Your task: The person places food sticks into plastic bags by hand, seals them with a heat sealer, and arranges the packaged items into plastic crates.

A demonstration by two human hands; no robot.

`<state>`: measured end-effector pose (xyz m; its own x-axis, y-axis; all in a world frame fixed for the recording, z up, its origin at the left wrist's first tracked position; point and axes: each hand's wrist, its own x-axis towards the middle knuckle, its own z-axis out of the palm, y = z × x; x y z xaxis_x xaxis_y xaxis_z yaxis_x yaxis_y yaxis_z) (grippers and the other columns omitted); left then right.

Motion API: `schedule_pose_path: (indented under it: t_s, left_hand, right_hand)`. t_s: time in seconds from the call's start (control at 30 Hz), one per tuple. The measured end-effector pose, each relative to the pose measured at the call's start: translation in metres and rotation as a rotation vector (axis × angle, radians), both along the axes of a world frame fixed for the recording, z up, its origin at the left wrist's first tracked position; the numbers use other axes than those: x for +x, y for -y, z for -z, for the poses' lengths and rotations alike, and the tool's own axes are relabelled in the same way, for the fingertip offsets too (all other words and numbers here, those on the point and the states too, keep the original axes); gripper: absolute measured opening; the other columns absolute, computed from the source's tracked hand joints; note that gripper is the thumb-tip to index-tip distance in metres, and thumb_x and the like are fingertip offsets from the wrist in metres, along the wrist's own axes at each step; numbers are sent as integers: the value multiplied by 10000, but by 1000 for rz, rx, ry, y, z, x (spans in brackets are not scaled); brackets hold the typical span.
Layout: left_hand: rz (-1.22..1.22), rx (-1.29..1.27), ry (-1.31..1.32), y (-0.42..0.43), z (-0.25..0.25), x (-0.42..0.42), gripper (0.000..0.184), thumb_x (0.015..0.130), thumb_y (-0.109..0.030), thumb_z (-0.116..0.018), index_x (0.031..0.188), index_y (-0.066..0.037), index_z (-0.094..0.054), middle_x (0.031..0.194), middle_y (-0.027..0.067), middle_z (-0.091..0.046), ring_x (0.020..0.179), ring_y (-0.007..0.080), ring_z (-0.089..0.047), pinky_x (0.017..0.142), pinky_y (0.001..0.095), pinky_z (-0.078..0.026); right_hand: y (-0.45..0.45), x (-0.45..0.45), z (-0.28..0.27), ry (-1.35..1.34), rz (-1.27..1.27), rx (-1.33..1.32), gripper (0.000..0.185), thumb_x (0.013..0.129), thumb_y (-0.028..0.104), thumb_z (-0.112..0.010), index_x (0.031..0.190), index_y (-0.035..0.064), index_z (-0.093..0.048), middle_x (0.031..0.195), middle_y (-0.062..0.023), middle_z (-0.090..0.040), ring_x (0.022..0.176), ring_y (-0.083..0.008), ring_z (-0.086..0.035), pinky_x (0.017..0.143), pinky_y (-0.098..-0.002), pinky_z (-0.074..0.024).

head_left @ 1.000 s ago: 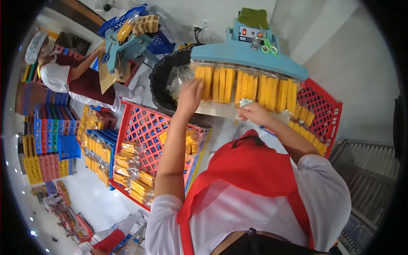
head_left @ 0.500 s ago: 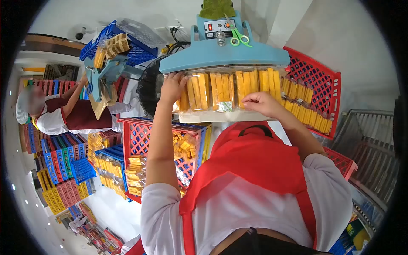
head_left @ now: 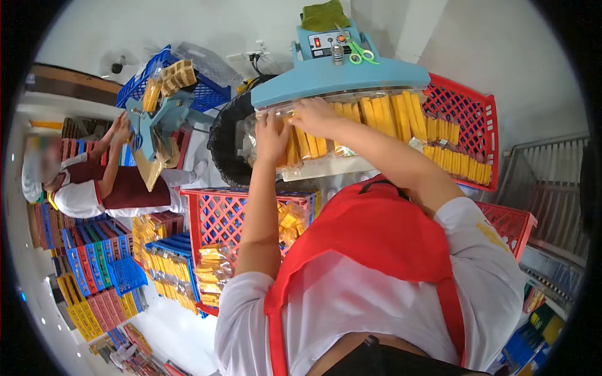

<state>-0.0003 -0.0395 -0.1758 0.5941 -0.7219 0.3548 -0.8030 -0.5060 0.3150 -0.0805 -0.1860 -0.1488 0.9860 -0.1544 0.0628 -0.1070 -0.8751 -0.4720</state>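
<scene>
Several clear plastic bags of yellow sticks (head_left: pixel 378 119) lie side by side, with their top edges along the blue bar of a heat sealer (head_left: pixel 345 81). My left hand (head_left: pixel 271 139) is closed on the leftmost bag (head_left: pixel 290 152), just below the bar. Beside it, my right hand (head_left: pixel 315 118) reaches across, its thumb and fingers closed on the top of the bags near the sealer. The fingertips of both hands are partly hidden. Under the bags, a pale ledge (head_left: pixel 326 168) shows along the front.
Green scissors (head_left: pixel 362 55) and a green cloth (head_left: pixel 323 15) lie on the sealer. More bagged sticks fill a red crate (head_left: pixel 486 119) at right. A bin with a black liner (head_left: pixel 229 135) stands at left. Beyond it, a co-worker (head_left: pixel 119 182) stands at another blue machine (head_left: pixel 157 122).
My right hand has moved left across the bags, from their middle to beside my left hand. The row of bags now sits slanted, its left end lower, with loose clear plastic showing there.
</scene>
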Motion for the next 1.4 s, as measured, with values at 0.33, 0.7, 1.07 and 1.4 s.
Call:
schedule_pose_path:
  t_s: [0.33,0.7,1.07,1.4]
  left_hand:
    - [-232,-5,-503,-13,6,-19,797,718,-378,-601,1299,-29,-181,1196,282,-361,1086,405,-396,882,404,-360]
    - [-326,-304,-954,-24,17,-21,789,731,-300,-641,1275,54,-193,1183,204,-420,1056,231,-454,849,296,-380]
    - [-163,-527,-1137,-20,19,-25,618,775,-166,-600,1245,30,-251,1115,134,-476,999,191,-480,822,276,-393]
    - [-176,-447,-1082,-17,11,-27,548,798,-167,-573,1231,10,-289,1095,112,-488,973,181,-489,814,271,-394]
  right_hand:
    - [-14,-2,30,80,31,-99,437,811,336,-453,1042,-33,-489,1080,-188,-496,1051,-320,-437,932,-416,-284]
    - [33,-55,17,16,175,-142,404,823,266,-442,1077,-48,-458,1094,-207,-467,1057,-337,-414,924,-401,-303]
    - [48,-81,-2,135,297,-162,453,853,273,-395,1165,-55,-389,1253,-208,-349,1184,-321,-303,997,-381,-219]
    - [75,-112,33,47,408,-165,482,855,270,-386,1213,-50,-343,1304,-205,-278,1232,-302,-234,1008,-381,-192]
